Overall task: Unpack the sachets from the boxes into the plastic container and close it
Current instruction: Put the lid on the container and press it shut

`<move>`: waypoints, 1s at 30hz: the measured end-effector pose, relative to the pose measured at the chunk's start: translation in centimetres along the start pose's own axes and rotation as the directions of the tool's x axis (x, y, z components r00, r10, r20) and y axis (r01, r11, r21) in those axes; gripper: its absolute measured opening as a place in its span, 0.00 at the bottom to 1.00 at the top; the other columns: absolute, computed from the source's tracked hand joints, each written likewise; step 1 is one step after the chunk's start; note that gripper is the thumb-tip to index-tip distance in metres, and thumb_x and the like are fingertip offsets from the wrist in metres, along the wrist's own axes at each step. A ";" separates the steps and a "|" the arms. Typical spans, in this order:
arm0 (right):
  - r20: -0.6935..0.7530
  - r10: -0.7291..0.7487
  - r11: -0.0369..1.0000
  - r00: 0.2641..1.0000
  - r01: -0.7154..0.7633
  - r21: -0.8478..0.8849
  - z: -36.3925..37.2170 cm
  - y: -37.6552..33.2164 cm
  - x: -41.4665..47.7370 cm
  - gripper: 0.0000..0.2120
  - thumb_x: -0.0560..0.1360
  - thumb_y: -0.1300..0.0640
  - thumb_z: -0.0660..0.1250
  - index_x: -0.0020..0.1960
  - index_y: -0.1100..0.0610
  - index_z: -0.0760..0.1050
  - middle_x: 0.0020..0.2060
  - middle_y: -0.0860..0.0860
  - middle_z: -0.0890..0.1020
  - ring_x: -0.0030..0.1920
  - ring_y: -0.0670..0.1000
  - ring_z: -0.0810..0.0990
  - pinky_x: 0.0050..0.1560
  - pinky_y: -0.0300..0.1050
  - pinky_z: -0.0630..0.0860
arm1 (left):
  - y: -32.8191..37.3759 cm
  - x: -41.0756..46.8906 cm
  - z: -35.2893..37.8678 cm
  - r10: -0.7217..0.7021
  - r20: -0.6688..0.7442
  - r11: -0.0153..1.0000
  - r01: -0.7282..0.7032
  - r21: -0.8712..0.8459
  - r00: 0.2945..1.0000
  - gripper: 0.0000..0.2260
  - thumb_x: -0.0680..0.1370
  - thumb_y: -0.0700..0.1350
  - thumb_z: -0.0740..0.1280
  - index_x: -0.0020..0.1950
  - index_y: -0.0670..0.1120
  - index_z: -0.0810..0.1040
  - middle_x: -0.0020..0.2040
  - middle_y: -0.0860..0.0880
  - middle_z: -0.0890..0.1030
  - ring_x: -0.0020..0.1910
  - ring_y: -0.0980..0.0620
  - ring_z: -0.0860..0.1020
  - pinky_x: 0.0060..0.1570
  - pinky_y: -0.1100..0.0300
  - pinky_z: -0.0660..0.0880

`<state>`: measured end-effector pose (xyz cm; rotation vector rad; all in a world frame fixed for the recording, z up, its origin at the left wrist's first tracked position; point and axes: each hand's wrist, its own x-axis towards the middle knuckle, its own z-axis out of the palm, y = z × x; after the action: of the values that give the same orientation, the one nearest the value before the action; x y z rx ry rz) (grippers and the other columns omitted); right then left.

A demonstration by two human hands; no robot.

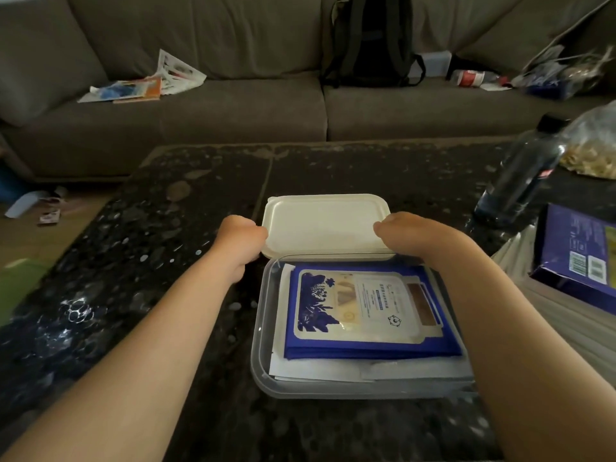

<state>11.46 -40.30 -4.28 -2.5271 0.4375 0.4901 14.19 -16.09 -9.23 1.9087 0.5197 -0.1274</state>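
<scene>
A clear plastic container (263,371) sits on the dark table, holding a stack of blue and white sachets (363,308). A white lid (325,225) is tilted up at the container's far edge. My left hand (240,241) grips the lid's left side. My right hand (406,231) grips its right side. Both sets of fingers curl out of sight behind the lid. A purple box (576,255) lies at the right edge of the view.
A dark bottle (523,175) stands at the right, next to a clear bag of snacks (593,148). Beyond the speckled table (150,261) is a grey sofa (233,105) with papers (143,85), a backpack (370,41) and clutter.
</scene>
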 end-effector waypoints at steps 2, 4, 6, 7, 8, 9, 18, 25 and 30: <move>-0.036 0.032 0.996 0.999 -0.029 0.085 0.0 0.1 0.2 0.18 0.84 0.49 0.55 0.68 0.57 0.69 0.49 0.54 0.77 0.47 0.53 0.78 0.50 0.49 0.76 | 0.2 -0.3 0.2 -0.021 -0.022 0.999 0.020 -0.033 1.000 0.02 0.75 0.35 0.69 0.43 0.40 0.77 0.46 0.39 0.83 0.46 0.42 0.83 0.51 0.43 0.83; -0.073 0.060 0.982 0.996 -0.046 0.183 -0.2 0.3 0.3 0.17 0.83 0.53 0.57 0.69 0.57 0.69 0.48 0.54 0.76 0.46 0.54 0.77 0.55 0.52 0.78 | 0.4 -0.6 0.3 -0.050 -0.008 0.994 0.049 -0.093 0.999 0.04 0.76 0.33 0.70 0.49 0.39 0.79 0.48 0.40 0.83 0.46 0.43 0.84 0.47 0.48 0.84; -0.118 0.073 0.956 0.990 -0.036 0.290 -0.5 0.4 0.4 0.17 0.81 0.57 0.58 0.69 0.60 0.70 0.53 0.58 0.78 0.46 0.55 0.76 0.56 0.54 0.78 | 0.7 -0.9 0.1 -0.069 0.040 0.982 0.075 -0.171 0.997 0.06 0.76 0.30 0.70 0.51 0.38 0.79 0.48 0.41 0.83 0.46 0.44 0.84 0.43 0.51 0.84; -0.143 0.082 0.936 0.986 -0.027 0.350 -0.8 0.5 0.4 0.18 0.81 0.59 0.59 0.69 0.62 0.70 0.54 0.59 0.78 0.47 0.55 0.76 0.52 0.54 0.78 | 0.9 -1.2 0.0 -0.073 0.060 0.975 0.084 -0.206 0.996 0.07 0.76 0.30 0.70 0.51 0.39 0.80 0.47 0.41 0.84 0.47 0.44 0.84 0.43 0.52 0.83; -0.167 0.105 0.912 0.980 -0.028 0.410 -1.0 0.6 0.3 0.19 0.80 0.60 0.59 0.70 0.62 0.70 0.54 0.59 0.78 0.48 0.56 0.76 0.48 0.53 0.77 | 1.2 -1.4 -0.2 -0.071 0.079 0.966 0.088 -0.242 0.994 0.07 0.76 0.29 0.69 0.51 0.39 0.80 0.47 0.41 0.84 0.47 0.44 0.84 0.43 0.53 0.83; -0.186 0.128 0.884 0.974 -0.027 0.468 -1.3 0.7 0.0 0.19 0.80 0.61 0.59 0.70 0.62 0.70 0.53 0.60 0.78 0.49 0.58 0.77 0.46 0.53 0.76 | 1.5 -1.7 -0.4 -0.055 0.096 0.957 0.080 -0.278 0.994 0.08 0.76 0.29 0.69 0.51 0.39 0.81 0.48 0.41 0.85 0.47 0.45 0.85 0.43 0.54 0.82; -0.393 0.040 0.655 0.919 0.273 0.705 -3.7 0.7 -4.1 0.09 0.82 0.55 0.59 0.56 0.44 0.76 0.54 0.47 0.78 0.58 0.54 0.77 0.55 0.54 0.77 | 2.9 -4.6 -3.3 0.226 -0.045 0.936 -0.230 -0.266 0.973 0.09 0.79 0.38 0.70 0.53 0.52 0.80 0.50 0.48 0.85 0.52 0.50 0.83 0.54 0.51 0.81; -0.249 0.087 0.523 0.965 0.168 0.836 -5.8 3.6 -8.3 0.22 0.81 0.38 0.55 0.51 0.55 0.77 0.52 0.58 0.82 0.54 0.58 0.81 0.60 0.56 0.75 | 1.5 -8.2 -4.4 0.236 0.071 0.810 -0.156 -0.565 0.969 0.11 0.82 0.38 0.62 0.56 0.42 0.83 0.55 0.42 0.85 0.57 0.46 0.83 0.58 0.51 0.79; -0.175 0.035 0.727 0.984 0.095 0.680 -4.8 4.8 -9.8 0.17 0.81 0.45 0.63 0.55 0.59 0.77 0.50 0.56 0.82 0.52 0.56 0.81 0.55 0.55 0.78 | 0.3 -11.1 -4.0 0.325 0.109 0.880 -0.259 -0.398 0.939 0.10 0.82 0.42 0.63 0.53 0.46 0.85 0.50 0.50 0.87 0.54 0.52 0.85 0.57 0.53 0.79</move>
<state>2.11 -44.79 1.62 -1.8402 0.5255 0.0503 3.76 -15.79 -3.82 1.5548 0.1177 0.0079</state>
